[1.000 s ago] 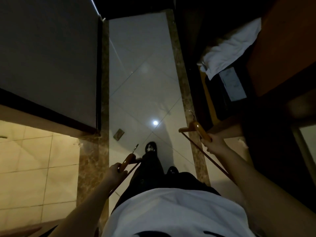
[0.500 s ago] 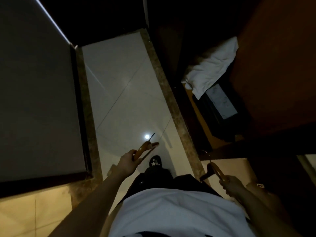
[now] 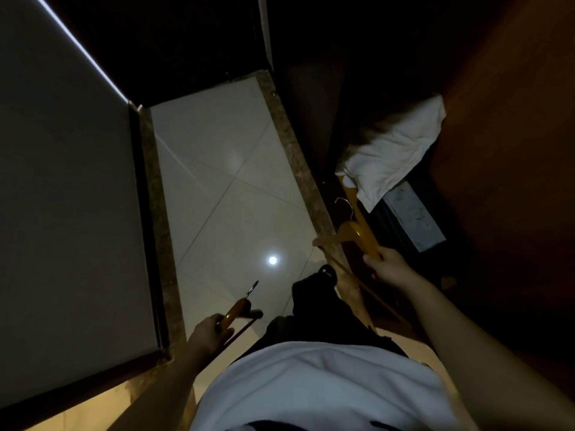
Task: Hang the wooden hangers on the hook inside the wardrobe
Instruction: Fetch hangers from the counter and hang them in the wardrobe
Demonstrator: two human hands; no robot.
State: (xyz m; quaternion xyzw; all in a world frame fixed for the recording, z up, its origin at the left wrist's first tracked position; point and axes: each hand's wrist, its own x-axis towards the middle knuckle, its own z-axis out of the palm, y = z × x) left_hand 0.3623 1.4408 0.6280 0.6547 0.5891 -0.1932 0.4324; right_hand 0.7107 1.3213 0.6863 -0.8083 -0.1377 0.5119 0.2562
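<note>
Cloth [image 3: 393, 155], white and crumpled, drapes a black box [image 3: 413, 220] inside the dark wardrobe [image 3: 513, 135]. Near it the right hand [image 3: 389, 270] grips the right hanger [image 3: 357, 234]. The left hand [image 3: 210, 332] grips the left hanger [image 3: 236, 307] over pale floor tiles [image 3: 217, 181].

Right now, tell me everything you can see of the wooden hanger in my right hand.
The wooden hanger is orange-brown, with a curved shoulder, a thin straight lower bar and a silver wire hook on top. The right hand grips one shoulder, holding it tilted, hook pointing away, over the marbled floor border.
</note>
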